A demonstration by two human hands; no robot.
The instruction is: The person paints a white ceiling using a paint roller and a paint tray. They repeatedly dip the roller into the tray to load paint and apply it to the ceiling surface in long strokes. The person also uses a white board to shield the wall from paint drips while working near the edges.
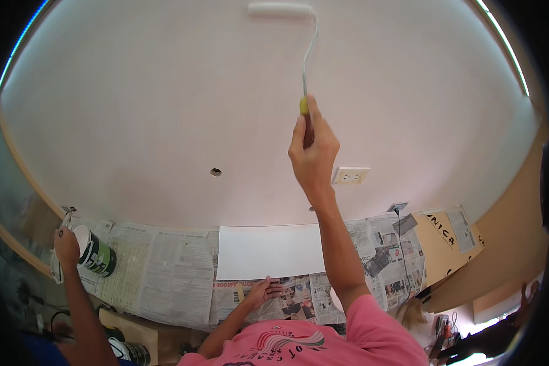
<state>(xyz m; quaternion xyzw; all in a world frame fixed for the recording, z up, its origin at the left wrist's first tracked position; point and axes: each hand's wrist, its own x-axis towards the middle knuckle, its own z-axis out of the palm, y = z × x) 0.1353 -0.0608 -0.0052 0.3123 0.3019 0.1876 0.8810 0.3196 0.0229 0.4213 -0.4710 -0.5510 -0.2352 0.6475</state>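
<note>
In the head view, gripping high with the right grip (315, 149), closed firmly around the handle of a paint roller (279, 10)! Holding it up in front of the pale wall (152, 110), with the white cover at the very top, turned crosswise, and the bent metal rod running down to a yellow-green collar (304, 105). A little too blurred up there to judge contact with the wall. Down below, holding the left grip (262, 294) loosely spread, empty, over the newspaper (174, 262), just beside the near edge of a white sheet (268, 251). On the wall, noting a round hole (216, 172) well left of the right forearm (341, 244), then a white socket plate (352, 175) just to its right. Farther over, following a dark cord (404, 262) down across the newspaper, and on to brown cardboard (439, 241) at the right-hand end. Away to the far left, spotting a co-worker's hand (66, 245), right by a black-and-green paint pot (102, 256)!
</note>
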